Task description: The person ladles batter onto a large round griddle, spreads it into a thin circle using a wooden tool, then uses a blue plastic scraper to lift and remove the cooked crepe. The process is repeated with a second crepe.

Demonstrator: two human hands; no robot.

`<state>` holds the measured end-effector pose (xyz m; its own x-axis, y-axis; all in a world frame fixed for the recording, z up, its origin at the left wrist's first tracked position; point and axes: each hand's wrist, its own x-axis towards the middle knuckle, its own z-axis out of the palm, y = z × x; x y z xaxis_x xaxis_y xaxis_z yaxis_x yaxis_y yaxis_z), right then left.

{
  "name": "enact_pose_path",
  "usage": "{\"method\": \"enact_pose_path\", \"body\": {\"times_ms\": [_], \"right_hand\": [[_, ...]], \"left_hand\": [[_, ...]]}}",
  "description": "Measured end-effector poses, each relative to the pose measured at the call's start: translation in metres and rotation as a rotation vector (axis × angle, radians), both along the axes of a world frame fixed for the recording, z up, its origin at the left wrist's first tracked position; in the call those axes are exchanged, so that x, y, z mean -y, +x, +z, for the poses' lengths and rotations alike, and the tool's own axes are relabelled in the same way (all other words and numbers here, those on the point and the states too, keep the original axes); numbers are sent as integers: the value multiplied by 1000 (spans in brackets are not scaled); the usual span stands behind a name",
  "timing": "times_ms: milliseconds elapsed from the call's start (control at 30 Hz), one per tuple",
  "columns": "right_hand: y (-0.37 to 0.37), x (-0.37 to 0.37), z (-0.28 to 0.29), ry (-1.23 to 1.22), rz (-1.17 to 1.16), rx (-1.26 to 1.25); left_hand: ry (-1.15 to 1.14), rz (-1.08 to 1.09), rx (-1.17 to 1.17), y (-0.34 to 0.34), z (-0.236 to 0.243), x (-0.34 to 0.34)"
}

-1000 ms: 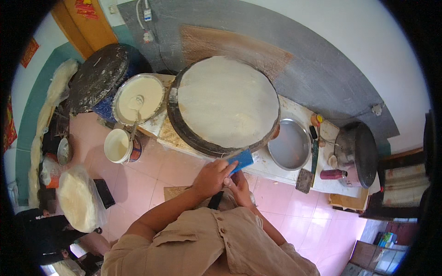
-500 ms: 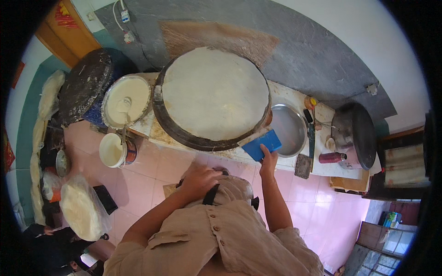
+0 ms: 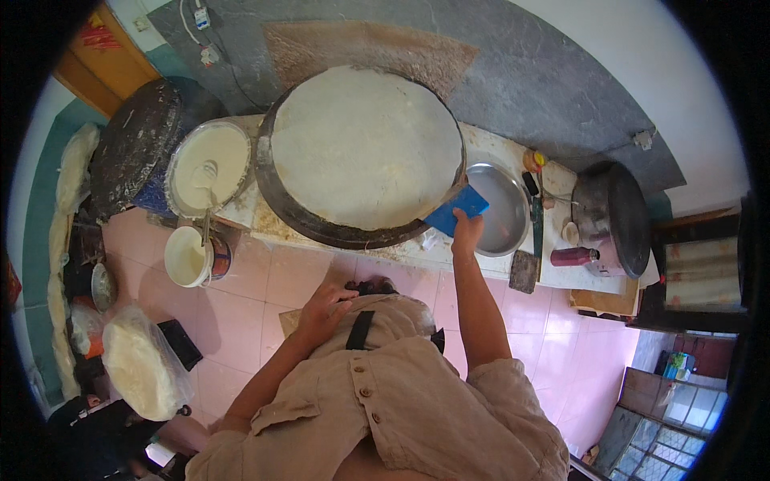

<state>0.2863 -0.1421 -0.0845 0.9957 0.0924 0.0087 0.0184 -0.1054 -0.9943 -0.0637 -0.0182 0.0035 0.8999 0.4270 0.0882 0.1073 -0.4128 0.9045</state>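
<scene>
A large round griddle (image 3: pixel 269 196) with a dark rim carries a thin, pale sheet of batter (image 3: pixel 361 144) that covers nearly all of its top. My right hand (image 3: pixel 467 230) grips a flat blue scraper (image 3: pixel 451 212), whose far edge meets the griddle's right front rim. Held low in front of my body, my left hand (image 3: pixel 325 311) has loosely bent fingers that are apart, and nothing shows in it. Left of the griddle stands a wide basin (image 3: pixel 175 191) of cream-coloured batter with a ladle (image 3: pixel 206 196) resting in it.
A shallow metal pan (image 3: pixel 507 228) lies right of the griddle, near a long dark blade (image 3: pixel 537 224). Farther right are a red bottle (image 3: pixel 574 256) and a big dark pot (image 3: pixel 618 224). A white bucket (image 3: pixel 186 260) stands below the basin. Another person (image 3: pixel 96 437) is at lower left.
My right hand has moved the blue scraper slightly, up against the griddle's rim. My left hand has shifted a little, its fingers lifting from my clothes. The whole view has tilted slightly.
</scene>
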Motion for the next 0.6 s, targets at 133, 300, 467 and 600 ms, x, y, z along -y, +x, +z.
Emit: {"method": "enact_pose_path", "body": {"times_ms": [133,300,467,600], "right_hand": [[13,1,6,-196,19,0],[56,9,-10,-344,-43,4],[128,7,-48,-545,-124,109],[138,-32,-2,-696,-134,84]], "left_hand": [[16,-20,-67,-5,1,-1],[13,-33,-114,-18,-2,-4],[-132,18,-154,-36,-13,-4],[-167,55,-172,-43,-19,-3]]}}
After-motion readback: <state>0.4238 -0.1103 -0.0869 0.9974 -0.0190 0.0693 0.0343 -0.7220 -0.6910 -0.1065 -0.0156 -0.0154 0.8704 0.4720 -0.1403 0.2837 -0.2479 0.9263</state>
